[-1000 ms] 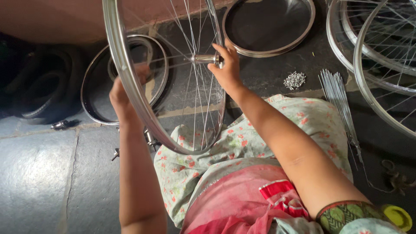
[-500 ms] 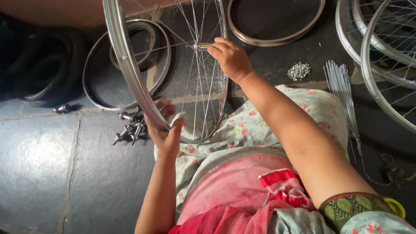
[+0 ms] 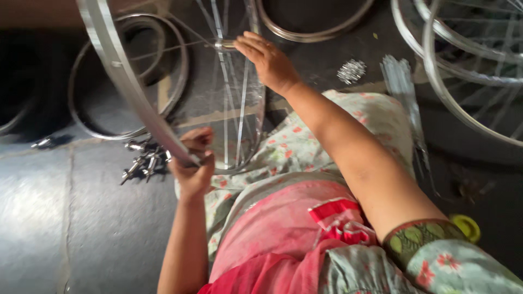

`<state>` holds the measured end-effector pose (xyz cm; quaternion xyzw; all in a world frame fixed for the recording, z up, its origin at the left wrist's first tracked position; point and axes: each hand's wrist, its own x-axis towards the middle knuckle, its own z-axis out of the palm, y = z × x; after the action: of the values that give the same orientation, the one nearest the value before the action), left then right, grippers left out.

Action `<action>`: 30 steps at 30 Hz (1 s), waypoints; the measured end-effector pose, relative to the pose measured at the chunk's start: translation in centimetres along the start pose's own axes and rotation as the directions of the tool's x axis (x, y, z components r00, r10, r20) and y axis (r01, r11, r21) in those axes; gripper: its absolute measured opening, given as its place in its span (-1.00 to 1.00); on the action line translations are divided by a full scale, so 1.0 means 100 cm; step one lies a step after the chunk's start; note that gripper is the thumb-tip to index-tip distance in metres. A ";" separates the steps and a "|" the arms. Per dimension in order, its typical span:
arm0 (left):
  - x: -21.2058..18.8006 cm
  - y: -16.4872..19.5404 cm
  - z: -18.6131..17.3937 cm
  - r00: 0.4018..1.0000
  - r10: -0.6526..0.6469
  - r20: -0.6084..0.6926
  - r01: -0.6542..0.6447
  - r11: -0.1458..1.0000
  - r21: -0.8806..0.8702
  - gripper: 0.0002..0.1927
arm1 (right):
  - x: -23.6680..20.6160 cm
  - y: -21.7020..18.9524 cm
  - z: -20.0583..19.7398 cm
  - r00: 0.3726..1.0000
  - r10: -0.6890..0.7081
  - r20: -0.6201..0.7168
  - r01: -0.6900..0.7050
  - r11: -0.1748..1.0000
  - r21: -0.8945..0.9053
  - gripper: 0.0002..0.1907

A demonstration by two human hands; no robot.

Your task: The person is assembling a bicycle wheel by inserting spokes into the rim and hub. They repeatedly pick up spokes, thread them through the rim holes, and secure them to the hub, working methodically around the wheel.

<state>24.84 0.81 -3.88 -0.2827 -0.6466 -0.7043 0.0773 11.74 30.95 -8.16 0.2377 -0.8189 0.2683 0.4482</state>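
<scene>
— We have the left hand (image 3: 192, 166) closed around the lower edge of the wheel rim (image 3: 128, 81), fingers curled over the metal. The rim stands tilted on our lap and rises up and away from that fist.

— And the right hand (image 3: 267, 60) lies half open at the hub (image 3: 224, 44), fingers bent over the axle end, not clamped. The spokes (image 3: 235, 109) run down from under those fingertips toward the left fist.

— That loose hold is our first worry. If the rim swings while only the fingertips steady the hub, we judge the wheel could tip off the knee and pull the thin spokes askew.

— Agreed. Some spokes look slack or only partly seated, though the blur keeps us from being sure. A sudden turn could bend one, or drag it across the fingers.

— Just outside the left fist, on the stone floor (image 3: 71, 228), lies a pile of small metal parts (image 3: 143, 158). If the rim's lower edge drops there, we think it would scatter them.

— Beyond the right hand sit a bare rim (image 3: 305, 32), a heap of tiny nipples (image 3: 351, 69) and a bundle of loose spokes (image 3: 400, 90). A sweep of the forearm toward that side could knock them apart.

— And the loose cloth on our lap lies right under the wheel; it might catch a spoke end.
</scene>
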 end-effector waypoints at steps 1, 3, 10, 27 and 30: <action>0.005 0.001 0.000 1.000 -0.003 0.001 0.002 1.000 0.020 -0.78 | -0.012 0.007 -0.004 0.999 0.034 -0.034 -0.031 0.998 0.063 -0.57; 0.018 0.008 0.001 0.999 -0.043 -0.012 0.042 0.995 -0.086 -0.73 | -0.032 0.032 -0.012 0.989 0.136 -0.057 -0.131 0.988 0.076 -0.53; 0.083 0.050 0.007 0.983 -0.181 0.001 0.181 0.979 -0.093 -0.67 | -0.148 0.152 -0.101 0.469 0.879 0.085 -0.834 0.472 -0.286 -0.65; 0.170 0.045 0.042 0.950 -0.312 0.029 0.313 0.950 -0.001 -0.49 | -0.140 0.229 -0.026 -0.042 0.981 0.191 -0.472 0.149 -0.869 -0.70; 0.171 0.043 0.040 0.948 -0.309 0.070 0.311 0.950 -0.010 -0.49 | -0.137 0.236 -0.022 -0.086 0.977 0.195 -0.486 0.130 -0.864 -0.71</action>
<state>13.96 8.39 8.36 -0.2020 -0.6779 -0.7044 -0.0591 4.86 51.90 -24.31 -0.3526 -0.9146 0.0968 -0.1725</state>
